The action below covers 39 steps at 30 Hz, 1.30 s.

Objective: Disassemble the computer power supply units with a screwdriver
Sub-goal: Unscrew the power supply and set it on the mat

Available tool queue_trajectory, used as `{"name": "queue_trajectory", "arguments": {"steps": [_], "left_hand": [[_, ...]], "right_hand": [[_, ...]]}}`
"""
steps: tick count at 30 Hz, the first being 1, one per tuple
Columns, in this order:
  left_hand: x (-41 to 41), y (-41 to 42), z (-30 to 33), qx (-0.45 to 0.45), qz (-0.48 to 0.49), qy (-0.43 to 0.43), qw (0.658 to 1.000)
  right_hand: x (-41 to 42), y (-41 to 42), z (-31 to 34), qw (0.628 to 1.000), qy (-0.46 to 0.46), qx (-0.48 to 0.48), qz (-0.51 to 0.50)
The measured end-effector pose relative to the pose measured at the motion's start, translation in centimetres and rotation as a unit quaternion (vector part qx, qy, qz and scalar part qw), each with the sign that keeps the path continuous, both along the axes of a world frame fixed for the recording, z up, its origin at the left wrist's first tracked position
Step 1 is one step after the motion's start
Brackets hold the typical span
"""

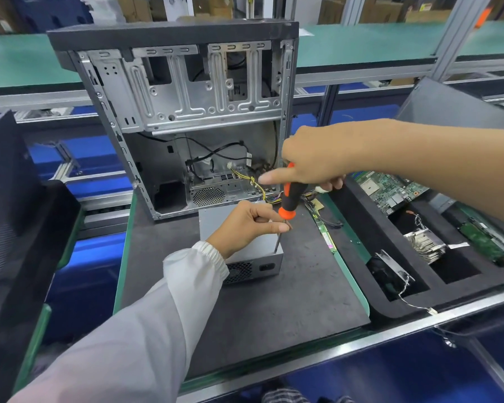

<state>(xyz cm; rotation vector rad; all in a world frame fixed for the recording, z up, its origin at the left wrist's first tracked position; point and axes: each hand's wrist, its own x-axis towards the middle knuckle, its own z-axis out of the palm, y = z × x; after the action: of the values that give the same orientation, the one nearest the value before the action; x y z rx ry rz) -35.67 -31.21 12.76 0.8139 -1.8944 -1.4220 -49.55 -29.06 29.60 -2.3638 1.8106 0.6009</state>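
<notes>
Biggest thing in front of you: the stripped tower case (186, 112), bare stamped sheet steel with ribbed drive-bay plates up top, a black plastic front panel across its upper edge and loose black and yellow wiring hanging in the lower cavity. It stands on a dark grey foam mat (274, 301) laid over the green-edged bench. To your right a black foam tray (361, 228) with rectangular cut-outs holds a green motherboard (390, 190), a finned metal heatsink (425, 241), another green board and a small bracketed part with a thin trailing wire. At your left edge a dark perforated panel leans into view. The power supply unit (245, 257) sits on the mat just in front of the case: grey metal box, honeycomb vent and a black socket on the face toward you. Your right hand (312, 161) is wrapped round the orange-and-black screwdriver (291, 196) handle, index finger extended; shaft tilted, tip down at the unit's top near corner. Your left hand (245, 225), white elastic-cuffed sleeve, pinches the steel shaft just below the handle and covers part of the unit's top.
</notes>
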Motion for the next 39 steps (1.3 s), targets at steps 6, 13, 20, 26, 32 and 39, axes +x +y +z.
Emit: {"name": "queue_trajectory", "arguments": {"steps": [6,13,20,26,32,39], "left_hand": [[0.0,-0.1,0.1,0.017,-0.013,-0.003,1.0],[-0.3,0.0,0.4,0.031,-0.009,0.028,0.999],[0.0,-0.3,0.3,0.028,-0.044,-0.003,0.999],[0.1,-0.3,0.8,0.01,-0.015,0.011,1.0],[1.1,-0.8,-0.2,-0.035,-0.011,-0.052,0.998],[3.3,-0.7,-2.1,-0.099,-0.039,-0.168,0.98]], "right_hand": [[-0.1,-0.4,0.6,0.989,-0.007,0.048,0.14],[-0.4,-0.1,0.5,0.997,-0.049,0.046,0.023],[-0.6,-0.4,0.9,0.99,-0.031,0.049,0.13],[-0.7,0.1,0.8,0.99,-0.075,0.099,0.069],[-1.0,-0.3,0.0,0.991,0.005,0.029,0.13],[-1.0,-0.1,-0.3,0.988,0.044,-0.003,0.149]]}}
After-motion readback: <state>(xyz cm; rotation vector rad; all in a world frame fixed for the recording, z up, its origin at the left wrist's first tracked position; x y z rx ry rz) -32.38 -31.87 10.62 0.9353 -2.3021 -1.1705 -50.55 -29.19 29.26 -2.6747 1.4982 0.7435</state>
